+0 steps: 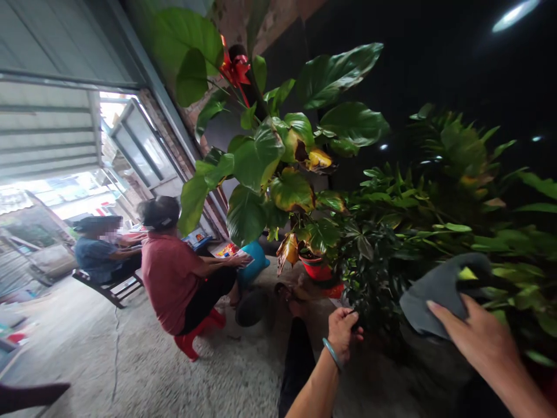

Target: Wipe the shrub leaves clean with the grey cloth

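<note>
A grey cloth (435, 296) is gripped in my right hand (485, 334), its thumb lying over the fabric, in front of green foliage (491, 232). Part of the cloth folds up over a leaf, whose yellow-green tip shows. My left hand (343, 334), with a pale green bangle (333, 354) at the wrist, is closed in a pinch at the lower edge of a dark small-leaved plant (369, 273). A small dark bit shows at its fingertips, too unclear to name. Beyond stands a tall broad-leaved plant (259, 154) with some yellow and brown leaves, in a red pot (315, 268).
On the left, a person in a red shirt (172, 278) sits on a red stool (187, 346), holding papers. Another person (98, 255) sits on a chair (111, 293) behind. A blue container (253, 261) and a dark bucket (251, 307) stand on the concrete floor (152, 371).
</note>
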`<state>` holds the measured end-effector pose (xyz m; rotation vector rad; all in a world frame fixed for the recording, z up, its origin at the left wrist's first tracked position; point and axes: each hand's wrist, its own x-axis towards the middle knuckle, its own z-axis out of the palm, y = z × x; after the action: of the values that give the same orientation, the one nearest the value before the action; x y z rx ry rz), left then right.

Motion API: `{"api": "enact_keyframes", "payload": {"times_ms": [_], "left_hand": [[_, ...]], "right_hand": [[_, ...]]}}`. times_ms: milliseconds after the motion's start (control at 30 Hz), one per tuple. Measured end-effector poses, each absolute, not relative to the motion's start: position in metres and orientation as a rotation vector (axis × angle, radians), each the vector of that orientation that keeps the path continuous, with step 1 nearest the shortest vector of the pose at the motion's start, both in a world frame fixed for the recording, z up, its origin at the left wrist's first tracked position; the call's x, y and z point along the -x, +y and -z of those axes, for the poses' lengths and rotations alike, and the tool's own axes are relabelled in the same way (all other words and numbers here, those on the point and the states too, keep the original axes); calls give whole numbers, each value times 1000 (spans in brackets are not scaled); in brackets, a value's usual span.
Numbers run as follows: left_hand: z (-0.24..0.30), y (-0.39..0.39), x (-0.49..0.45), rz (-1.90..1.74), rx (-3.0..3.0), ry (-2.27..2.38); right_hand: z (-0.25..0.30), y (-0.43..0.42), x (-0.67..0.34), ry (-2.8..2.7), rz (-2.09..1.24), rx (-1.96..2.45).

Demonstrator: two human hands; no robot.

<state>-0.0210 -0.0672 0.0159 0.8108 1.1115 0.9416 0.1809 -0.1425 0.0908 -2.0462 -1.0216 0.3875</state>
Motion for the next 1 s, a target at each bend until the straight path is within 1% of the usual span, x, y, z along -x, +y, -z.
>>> {"api": "enact_keyframes", "payload": {"times_ms": [100,200,267,333,367,433,533,633,700,767,867,1000], "left_hand": [[-14,-66,21,-954,-820,1143],[-14,-62,29,-1038,-865,1176],[-15,-60,33,-1023,-860,1181],[-16,-61,35,-964,-835,1173],[-16,-62,34,-949,-827,1167],[-17,-66,31,-947,-820,1153],[-18,-70,26,-956,-811,1142],[-18,-68,28,-985,-836,1133],[-18,-65,34,-1005,-850,1140],[-17,-62,39,-996,-845,1153],[-16,-62,39,-970,-827,1149],[-17,-67,28,-982,-824,1098]], "right_hand": [[-77,-132,-144,-1154,-494,1995],[-60,-157,-111,-1197,-616,1849],[-61,-177,-115,-1099,-745,1789],[-75,-186,-137,-908,-808,1788],[-84,-184,-151,-823,-785,1822],[-101,-168,-173,-744,-638,1924],[-101,-136,-170,-870,-487,1976],[-70,-131,-134,-1027,-573,1864],[-48,-148,-116,-1061,-653,1807],[-41,-170,-119,-1004,-750,1784],[-64,-182,-152,-821,-814,1806],[-104,-150,-177,-744,-523,1938]]}}
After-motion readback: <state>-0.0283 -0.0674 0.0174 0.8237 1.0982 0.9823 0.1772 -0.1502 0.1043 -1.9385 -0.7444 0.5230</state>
